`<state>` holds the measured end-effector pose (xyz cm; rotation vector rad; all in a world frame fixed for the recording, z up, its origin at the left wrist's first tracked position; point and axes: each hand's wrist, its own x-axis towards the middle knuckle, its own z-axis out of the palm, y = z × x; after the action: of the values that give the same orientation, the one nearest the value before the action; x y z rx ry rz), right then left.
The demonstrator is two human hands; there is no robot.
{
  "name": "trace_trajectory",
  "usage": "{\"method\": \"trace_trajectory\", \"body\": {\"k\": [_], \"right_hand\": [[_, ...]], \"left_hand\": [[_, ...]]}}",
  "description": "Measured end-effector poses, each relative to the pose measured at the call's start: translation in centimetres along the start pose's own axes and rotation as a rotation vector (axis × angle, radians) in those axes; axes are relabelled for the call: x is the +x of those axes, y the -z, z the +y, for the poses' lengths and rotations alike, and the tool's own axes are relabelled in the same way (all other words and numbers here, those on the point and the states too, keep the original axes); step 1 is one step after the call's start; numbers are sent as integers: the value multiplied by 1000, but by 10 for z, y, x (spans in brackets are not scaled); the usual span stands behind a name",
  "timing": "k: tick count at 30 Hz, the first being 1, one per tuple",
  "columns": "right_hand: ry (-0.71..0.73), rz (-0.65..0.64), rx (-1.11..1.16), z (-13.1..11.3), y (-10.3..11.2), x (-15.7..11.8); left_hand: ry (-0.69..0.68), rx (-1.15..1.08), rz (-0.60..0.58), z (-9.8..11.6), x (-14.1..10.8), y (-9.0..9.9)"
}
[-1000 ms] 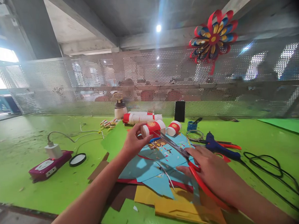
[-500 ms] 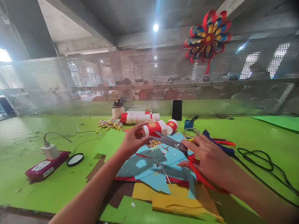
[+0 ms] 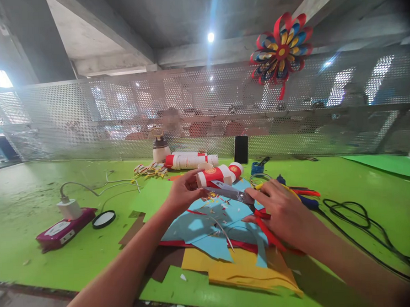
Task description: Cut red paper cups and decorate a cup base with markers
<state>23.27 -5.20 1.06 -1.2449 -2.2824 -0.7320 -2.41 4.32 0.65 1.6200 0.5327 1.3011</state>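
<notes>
My left hand (image 3: 185,191) is closed around a red and white paper cup (image 3: 211,176) with a gold emblem, held on its side above the paper pile. My right hand (image 3: 280,209) grips a pair of scissors (image 3: 264,228) with red handles. Their blades (image 3: 229,192) point left and lie along the near side of the cup, close to my left fingertips; whether they touch it I cannot tell. Another red and white cup (image 3: 236,170) lies just behind to the right. Beneath both hands, blue paper sheets (image 3: 181,228) carry many small paper scraps (image 3: 216,199).
A cup stack (image 3: 191,160), a spray bottle (image 3: 161,151) and a phone (image 3: 241,149) stand at the back. A blue jar (image 3: 257,168) and a black cable (image 3: 359,218) are right; a purple power strip (image 3: 66,228) is left. Yellow paper (image 3: 246,279) lies nearest me.
The scissors and my right hand have shifted slightly left and up, with the blades still beside the cup. My left hand keeps its hold. The whole view has shifted a little.
</notes>
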Motion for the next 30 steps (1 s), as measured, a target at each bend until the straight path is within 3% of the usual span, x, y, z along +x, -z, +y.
{"method": "trace_trajectory", "body": {"k": [10, 30], "right_hand": [[-61, -32, 126, -11, 8, -2], [-197, -76, 265, -21, 8, -3]], "left_hand": [[-66, 28, 138, 8, -4, -12], [-83, 121, 239, 2, -7, -21]]}}
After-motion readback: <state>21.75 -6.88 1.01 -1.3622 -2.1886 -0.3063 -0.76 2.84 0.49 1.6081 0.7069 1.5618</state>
